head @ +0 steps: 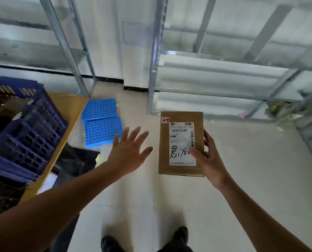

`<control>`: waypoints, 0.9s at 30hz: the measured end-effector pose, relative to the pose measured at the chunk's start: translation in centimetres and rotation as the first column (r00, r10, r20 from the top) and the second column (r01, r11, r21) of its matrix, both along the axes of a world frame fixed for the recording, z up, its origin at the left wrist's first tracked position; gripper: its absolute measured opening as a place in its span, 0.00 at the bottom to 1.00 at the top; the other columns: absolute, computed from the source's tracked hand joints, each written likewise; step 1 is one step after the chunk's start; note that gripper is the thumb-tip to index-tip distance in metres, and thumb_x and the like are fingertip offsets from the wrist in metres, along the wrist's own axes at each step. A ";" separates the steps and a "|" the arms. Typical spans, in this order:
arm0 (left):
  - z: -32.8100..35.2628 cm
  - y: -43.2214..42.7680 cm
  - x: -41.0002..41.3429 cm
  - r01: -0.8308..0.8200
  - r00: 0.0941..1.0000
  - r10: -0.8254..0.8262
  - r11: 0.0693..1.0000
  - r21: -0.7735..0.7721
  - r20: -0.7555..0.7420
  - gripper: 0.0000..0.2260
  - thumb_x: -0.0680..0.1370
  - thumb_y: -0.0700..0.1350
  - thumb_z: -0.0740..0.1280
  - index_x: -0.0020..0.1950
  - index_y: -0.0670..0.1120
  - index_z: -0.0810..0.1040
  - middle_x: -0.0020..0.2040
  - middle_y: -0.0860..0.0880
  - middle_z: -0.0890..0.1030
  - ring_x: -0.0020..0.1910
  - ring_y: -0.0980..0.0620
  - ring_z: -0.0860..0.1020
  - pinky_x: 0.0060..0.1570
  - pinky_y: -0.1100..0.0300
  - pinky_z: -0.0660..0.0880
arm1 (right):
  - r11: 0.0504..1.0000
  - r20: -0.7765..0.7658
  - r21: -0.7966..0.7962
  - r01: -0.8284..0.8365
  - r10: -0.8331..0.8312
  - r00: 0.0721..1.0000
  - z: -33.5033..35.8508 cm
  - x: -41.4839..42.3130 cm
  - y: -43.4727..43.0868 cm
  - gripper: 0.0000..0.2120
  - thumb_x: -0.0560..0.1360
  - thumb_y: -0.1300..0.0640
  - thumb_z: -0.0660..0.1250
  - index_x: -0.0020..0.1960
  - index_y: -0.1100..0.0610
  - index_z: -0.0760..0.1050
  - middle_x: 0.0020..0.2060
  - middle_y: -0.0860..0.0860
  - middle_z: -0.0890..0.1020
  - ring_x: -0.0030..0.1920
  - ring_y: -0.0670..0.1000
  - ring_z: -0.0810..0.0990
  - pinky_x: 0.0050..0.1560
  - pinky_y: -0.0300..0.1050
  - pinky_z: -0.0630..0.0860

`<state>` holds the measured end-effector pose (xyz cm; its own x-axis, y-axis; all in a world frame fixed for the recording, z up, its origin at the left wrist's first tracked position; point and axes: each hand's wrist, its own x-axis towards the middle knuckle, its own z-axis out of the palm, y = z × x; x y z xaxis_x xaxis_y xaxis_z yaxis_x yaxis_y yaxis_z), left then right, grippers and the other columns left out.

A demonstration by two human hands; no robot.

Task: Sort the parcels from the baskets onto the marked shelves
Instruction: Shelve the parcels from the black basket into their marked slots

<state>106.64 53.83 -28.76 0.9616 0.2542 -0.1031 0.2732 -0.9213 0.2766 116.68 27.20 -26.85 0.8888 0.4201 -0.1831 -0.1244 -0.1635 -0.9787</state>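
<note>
**A:** How far along is the sorting?

**B:** I'm judging it mid-cycle. The right hand (208,161) is gripping one cardboard parcel (164,153) just right of centre. The thumb is lying across the shipping label (181,131) and the fingers are curling round the right edge. The parcel is hanging above the floor (251,179), not yet on any shelf.

**A:** And the other hand?

**B:** The left hand (129,151) is hovering at the parcel's 9 o'clock, fingers spreading wide. It is holding nothing and is clear of the box.

**A:** Where is the parcel going?

**B:** A small tag (165,120) at its top-left corner is reading "2-4", so I'm guessing that names a shelf spot. The metal shelves (215,82) are standing from 12 to 2 o'clock, and their visible boards are looking mostly bare. Something blurred is lying at 3 o'clock.

**A:** What's left to do?

**B:** The blue basket (24,135) at 9 o'clock is showing dark shapes inside, though I cannot tell how many parcels. I'm judging that most of the work is remaining.
</note>
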 end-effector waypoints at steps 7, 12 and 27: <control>3.2 -13.2 11.5 0.086 0.991 -0.086 0.996 0.004 0.106 0.31 0.80 0.69 0.50 0.82 0.60 0.53 0.84 0.53 0.52 0.83 0.44 0.47 0.78 0.40 0.40 | 0.990 0.088 0.094 0.104 -0.113 0.990 2.4 6.9 -15.1 0.37 0.75 0.45 0.76 0.78 0.37 0.62 0.70 0.48 0.78 0.64 0.58 0.83 0.54 0.63 0.84; 4.5 -22.7 18.1 0.166 0.976 -0.164 0.986 -0.003 0.144 0.32 0.79 0.70 0.47 0.82 0.60 0.56 0.84 0.53 0.55 0.83 0.44 0.49 0.79 0.40 0.43 | 0.957 0.025 0.172 0.232 -0.240 0.970 2.2 10.1 -26.4 0.33 0.79 0.52 0.72 0.78 0.37 0.63 0.68 0.49 0.80 0.60 0.56 0.86 0.48 0.58 0.86; 0.1 -41.6 39.6 0.469 0.878 -0.470 0.882 0.030 0.091 0.32 0.79 0.71 0.45 0.81 0.61 0.58 0.83 0.53 0.56 0.83 0.44 0.48 0.79 0.39 0.43 | 0.774 -0.109 0.192 0.603 -0.594 0.797 -2.2 21.1 -43.6 0.36 0.74 0.47 0.78 0.76 0.37 0.66 0.66 0.48 0.81 0.58 0.59 0.86 0.48 0.60 0.86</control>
